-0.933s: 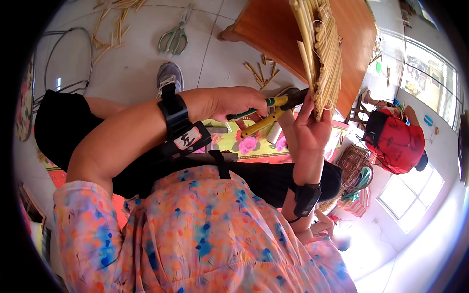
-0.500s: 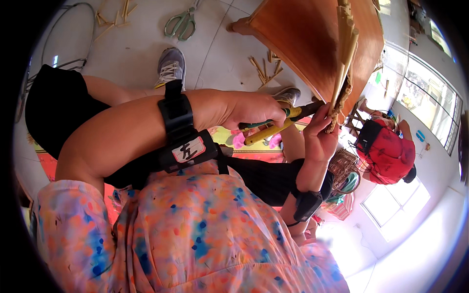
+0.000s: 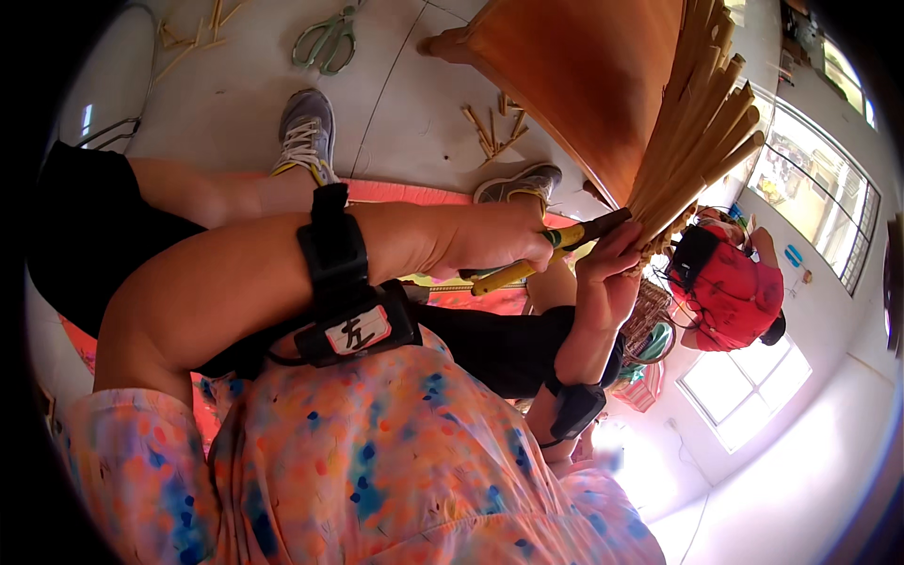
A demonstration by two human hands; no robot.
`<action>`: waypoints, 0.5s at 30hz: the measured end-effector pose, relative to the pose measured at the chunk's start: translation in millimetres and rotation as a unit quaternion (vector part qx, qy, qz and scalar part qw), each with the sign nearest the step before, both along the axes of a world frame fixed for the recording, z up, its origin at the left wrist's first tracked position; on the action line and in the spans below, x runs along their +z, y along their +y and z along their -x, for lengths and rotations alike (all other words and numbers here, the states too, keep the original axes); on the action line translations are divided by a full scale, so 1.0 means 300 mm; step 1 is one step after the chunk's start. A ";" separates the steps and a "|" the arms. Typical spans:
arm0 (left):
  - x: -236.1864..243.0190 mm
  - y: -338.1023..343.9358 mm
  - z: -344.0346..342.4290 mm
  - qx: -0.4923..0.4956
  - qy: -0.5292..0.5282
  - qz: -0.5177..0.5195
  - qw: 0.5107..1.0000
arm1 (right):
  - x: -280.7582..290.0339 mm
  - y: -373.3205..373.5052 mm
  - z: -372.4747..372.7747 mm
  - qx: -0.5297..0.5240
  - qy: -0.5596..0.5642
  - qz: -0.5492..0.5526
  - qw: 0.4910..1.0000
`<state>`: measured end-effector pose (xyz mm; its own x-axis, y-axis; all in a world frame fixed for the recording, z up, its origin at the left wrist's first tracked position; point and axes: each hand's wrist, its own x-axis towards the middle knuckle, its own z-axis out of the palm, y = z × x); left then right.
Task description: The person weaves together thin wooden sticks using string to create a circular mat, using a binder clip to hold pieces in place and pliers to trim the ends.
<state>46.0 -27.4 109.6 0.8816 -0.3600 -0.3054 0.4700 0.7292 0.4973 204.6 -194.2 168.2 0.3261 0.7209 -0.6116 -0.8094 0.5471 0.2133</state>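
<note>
My left hand (image 3: 504,235) is closed around pruning shears (image 3: 506,279) with yellow and green handles. Their dark blades reach right, up to the base of a fan of pale tan stalks (image 3: 695,127), beside my right fingers. Whether the blades touch a stalk is hard to tell. My right hand (image 3: 605,282) grips the lower, woven edge of this stalk piece, and the stalks spread up and to the right from it. My palm and fingers hide part of the weave.
A brown wooden board or stool (image 3: 565,80) stands just beyond the stalks. Cut stalk pieces (image 3: 492,135) and green-handled scissors (image 3: 325,42) lie on the tiled floor. At right, a person in red (image 3: 730,292) bends near a wicker basket (image 3: 648,315).
My right hand has turned the stalk piece, so its stalks now fan out broadly instead of showing edge-on. The shears stay close to its base. My view has shifted slightly.
</note>
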 end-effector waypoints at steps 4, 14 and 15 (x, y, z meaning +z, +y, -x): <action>-0.025 -0.031 -0.007 0.013 -0.027 -0.003 1.000 | -0.003 -0.010 -0.005 0.001 -0.017 -0.013 1.000; 0.001 0.039 -0.016 0.027 -0.033 -0.030 0.999 | -0.016 -0.025 0.010 0.019 -0.057 0.005 0.998; -0.003 0.044 -0.018 0.021 -0.025 -0.033 0.999 | -0.015 -0.019 0.011 0.010 -0.054 0.009 0.998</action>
<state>51.3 -14.0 108.8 0.9098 -0.3035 -0.2831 0.4140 0.7124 0.5666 201.3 -199.8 163.7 0.3774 0.7168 -0.5863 -0.8377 0.5342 0.1138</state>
